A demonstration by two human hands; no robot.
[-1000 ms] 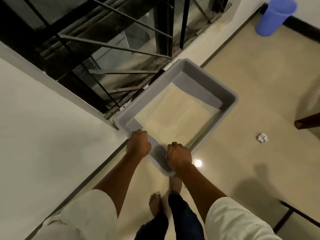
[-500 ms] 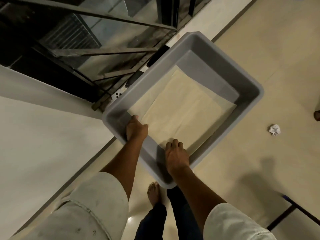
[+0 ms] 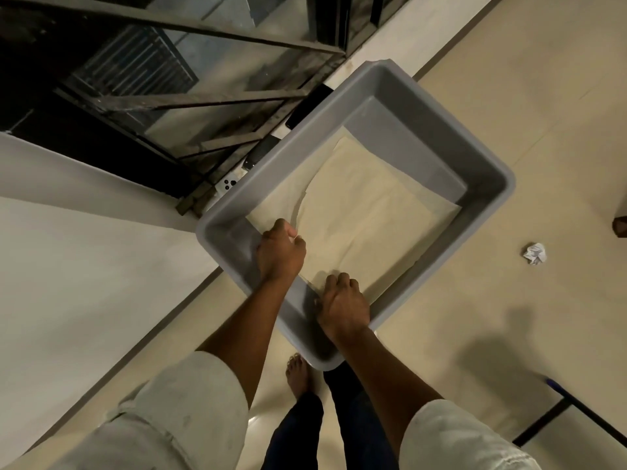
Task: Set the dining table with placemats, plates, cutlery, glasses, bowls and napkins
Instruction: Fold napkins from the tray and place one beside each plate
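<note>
A grey plastic tub (image 3: pixel 488 205) sits on the tiled floor in front of me. Beige placemats (image 3: pixel 373 212) lie flat in its bottom, stacked. My left hand (image 3: pixel 280 254) reaches into the near left corner and pinches the edge of the top placemat, which bends up there. My right hand (image 3: pixel 342 305) is inside the near end of the tub, fingers curled round the near edge of the same placemat.
A dark metal railing with glass (image 3: pixel 203 96) stands just behind the tub on the left. A crumpled white paper (image 3: pixel 535 254) lies on the floor to the right. My bare foot (image 3: pixel 298 374) is below the tub. A black frame (image 3: pixel 570 415) is at the lower right.
The view has come closer over the tub. Both hands went from the tub's near rim down inside it and took hold of the top placemat, whose left edge now lifts.
</note>
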